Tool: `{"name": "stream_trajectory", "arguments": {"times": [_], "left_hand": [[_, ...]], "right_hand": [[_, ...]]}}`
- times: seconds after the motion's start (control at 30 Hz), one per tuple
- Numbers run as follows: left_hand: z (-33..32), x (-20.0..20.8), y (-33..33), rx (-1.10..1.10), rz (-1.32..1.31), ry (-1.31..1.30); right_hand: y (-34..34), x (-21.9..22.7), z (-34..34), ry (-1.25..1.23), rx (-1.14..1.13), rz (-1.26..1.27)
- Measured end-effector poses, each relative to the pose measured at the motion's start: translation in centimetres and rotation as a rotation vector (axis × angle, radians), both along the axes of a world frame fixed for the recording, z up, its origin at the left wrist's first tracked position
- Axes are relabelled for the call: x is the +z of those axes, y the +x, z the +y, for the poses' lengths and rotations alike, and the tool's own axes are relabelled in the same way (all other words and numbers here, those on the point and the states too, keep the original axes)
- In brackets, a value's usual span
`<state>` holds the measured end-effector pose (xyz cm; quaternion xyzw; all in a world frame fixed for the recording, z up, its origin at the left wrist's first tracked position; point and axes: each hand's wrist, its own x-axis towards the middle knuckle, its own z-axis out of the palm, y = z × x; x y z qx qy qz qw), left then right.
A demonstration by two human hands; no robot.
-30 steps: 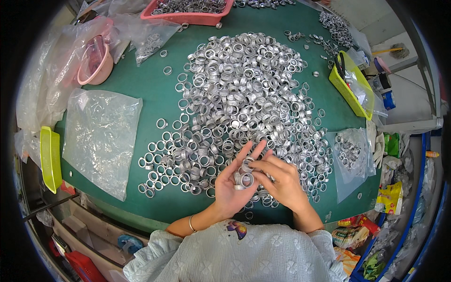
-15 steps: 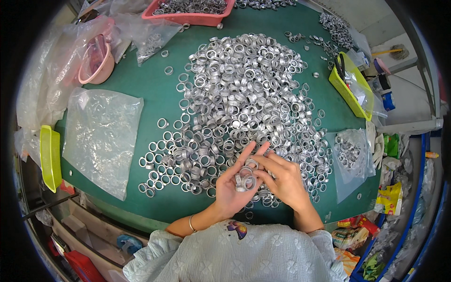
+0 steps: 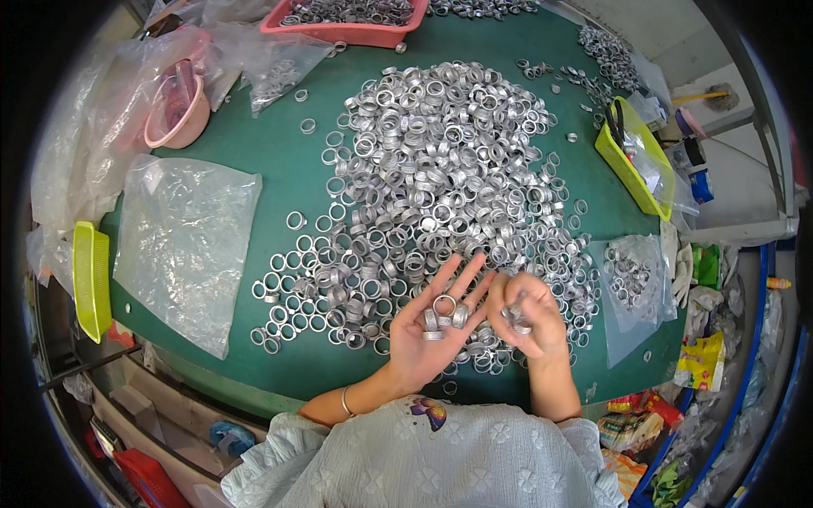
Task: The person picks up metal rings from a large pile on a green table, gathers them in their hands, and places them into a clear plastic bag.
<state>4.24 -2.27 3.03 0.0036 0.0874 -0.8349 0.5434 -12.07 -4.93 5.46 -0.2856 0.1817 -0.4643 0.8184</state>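
My left hand (image 3: 423,343) is palm up with its fingers stretched out. Several silver metal rings (image 3: 433,320) rest on it, near the base of the fingers. Close by on the right, my right hand (image 3: 535,317) has its fingers curled round a few more metal rings (image 3: 518,315), slightly smeared by motion. Beyond both hands spreads a large heap of the same rings (image 3: 440,161) on the green tabletop (image 3: 279,169). At the heap's left edge, loose rings (image 3: 296,284) lie flat in a single layer.
A clear plastic bag (image 3: 186,245) lies flat on the left. At the right sits a bag of rings (image 3: 627,271), below a yellow-green basket (image 3: 631,165). A red tray (image 3: 356,34) filled with rings stands at the back, and a pink bowl (image 3: 182,123) at the back left.
My right hand has drawn away from the left palm to the right, and its fingers have curled round some rings. Fewer rings lie in my left palm, which shows more openly.
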Motion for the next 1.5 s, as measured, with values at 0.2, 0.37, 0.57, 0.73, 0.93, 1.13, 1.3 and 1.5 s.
{"name": "stream_trajectory", "arguments": {"times": [0.2,0.37,0.57,0.73,0.93,1.13,1.3,1.5], "left_hand": [[0.0,0.2,0.1,0.006,-0.048,0.011],[0.0,0.0,0.0,0.018,-0.102,-0.017],[0.1,-0.2,-0.1,0.029,-0.079,0.002],[0.0,0.4,0.1,0.015,-0.09,-0.006],[0.0,-0.2,-0.1,0.032,0.003,-0.013],[0.0,-0.1,-0.2,0.014,-0.039,0.006],[0.2,-0.2,-0.3,-0.015,-0.038,0.039],[0.3,-0.1,-0.3,-0.021,-0.151,0.059]], "right_hand": [[2.4,2.0,1.3,-0.604,-0.136,1.212],[1.7,1.0,1.4,-0.375,-0.357,1.135],[2.1,2.5,1.5,-0.629,-0.322,1.334],[3.3,2.3,1.7,-0.759,-0.224,1.301],[0.4,1.8,0.9,-0.039,-0.166,0.12],[0.3,1.0,0.6,0.261,-0.158,-0.231],[0.6,0.2,0.7,0.422,-0.068,-0.462],[2.6,0.7,1.2,0.136,-0.255,0.082]]}}
